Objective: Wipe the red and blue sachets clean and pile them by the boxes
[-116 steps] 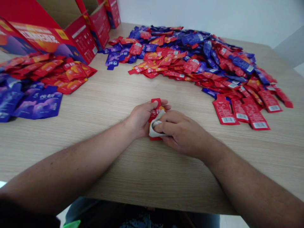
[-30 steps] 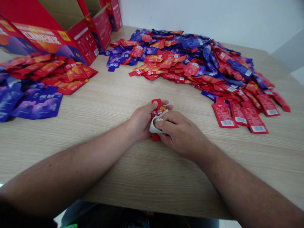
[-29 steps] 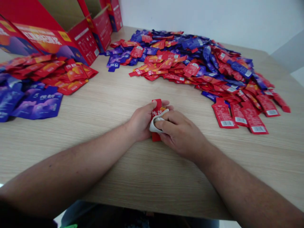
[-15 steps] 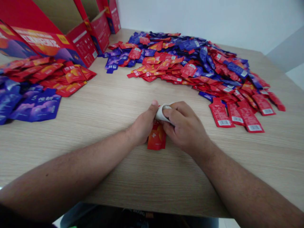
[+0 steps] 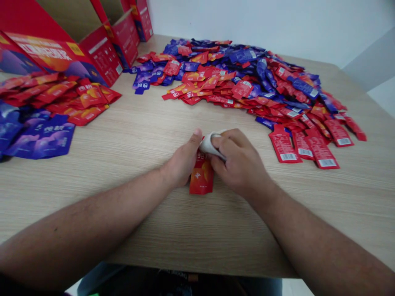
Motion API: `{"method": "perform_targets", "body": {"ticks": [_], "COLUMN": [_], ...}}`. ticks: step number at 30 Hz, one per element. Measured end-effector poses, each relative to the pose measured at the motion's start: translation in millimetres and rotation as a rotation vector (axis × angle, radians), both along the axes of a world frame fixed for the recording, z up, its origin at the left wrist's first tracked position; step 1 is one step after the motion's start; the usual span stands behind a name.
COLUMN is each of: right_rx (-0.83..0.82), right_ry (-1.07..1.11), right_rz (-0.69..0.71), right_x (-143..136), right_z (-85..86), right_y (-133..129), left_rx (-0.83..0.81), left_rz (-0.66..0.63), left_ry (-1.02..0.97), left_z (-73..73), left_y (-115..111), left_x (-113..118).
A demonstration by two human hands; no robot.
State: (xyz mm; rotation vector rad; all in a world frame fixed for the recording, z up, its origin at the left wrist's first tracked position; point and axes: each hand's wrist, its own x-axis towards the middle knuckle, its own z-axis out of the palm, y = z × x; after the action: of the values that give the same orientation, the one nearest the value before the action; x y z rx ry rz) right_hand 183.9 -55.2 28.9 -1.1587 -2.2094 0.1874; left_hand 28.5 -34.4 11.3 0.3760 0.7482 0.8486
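Observation:
A small red sachet (image 5: 202, 181) with an orange print lies between my hands, its lower end toward me. My left hand (image 5: 184, 161) grips the sachet along its left edge, thumb pointing up. A whitish cloth (image 5: 208, 144) is bunched in my right hand (image 5: 239, 164), whose fingers are wrapped round it. The cloth presses on the sachet's upper part and covers some of it. My left fingertips are hidden behind the sachet.
A large heap of red and purple sachets (image 5: 234, 82) spreads across the back of the wooden table (image 5: 148, 135). At the left lie red sachets (image 5: 58, 94) and purple sachets (image 5: 43, 135) in overlapping rows. Open red cartons (image 5: 101, 53) stand behind them, near the white wall (image 5: 247, 20).
The cloth has shifted slightly up the sachet, showing more of its printed front. Both hands keep their hold. The whole view has moved a little.

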Motion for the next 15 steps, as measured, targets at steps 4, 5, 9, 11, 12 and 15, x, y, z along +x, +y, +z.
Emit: {"method": "perform_targets", "body": {"ticks": [4,5,9,11,12,15], "right_rx": [-0.032,-0.040,-0.049,-0.042,-0.053,-0.149], "right_ry": [-0.124,-0.114,-0.092,-0.152,-0.185,-0.267], "right_rz": [0.189,0.178,0.095,0.181,0.254,0.459], "right_x": [-7.7,-7.6,-8.3,-12.0,-13.8,-13.4], "right_z": [1.9,1.8,0.1,0.9,2.2,8.9], "right_y": [-9.6,-9.6,-10.2,-14.9,-17.9,-23.1], "left_rx": [-0.020,-0.018,-0.011,-0.012,-0.003,0.034], "left_rz": [-0.014,-0.010,-0.005,-0.002,0.009,0.039], "left_ry": [0.006,0.003,0.033,0.085,0.107,0.124], "left_z": [16.3,18.3,15.0,8.9,5.8,0.3], "left_y": [0.7,0.9,3.2,5.2,6.3,8.6], "left_x": [0.7,1.2,1.1,-0.9,-2.2,-4.8]}}
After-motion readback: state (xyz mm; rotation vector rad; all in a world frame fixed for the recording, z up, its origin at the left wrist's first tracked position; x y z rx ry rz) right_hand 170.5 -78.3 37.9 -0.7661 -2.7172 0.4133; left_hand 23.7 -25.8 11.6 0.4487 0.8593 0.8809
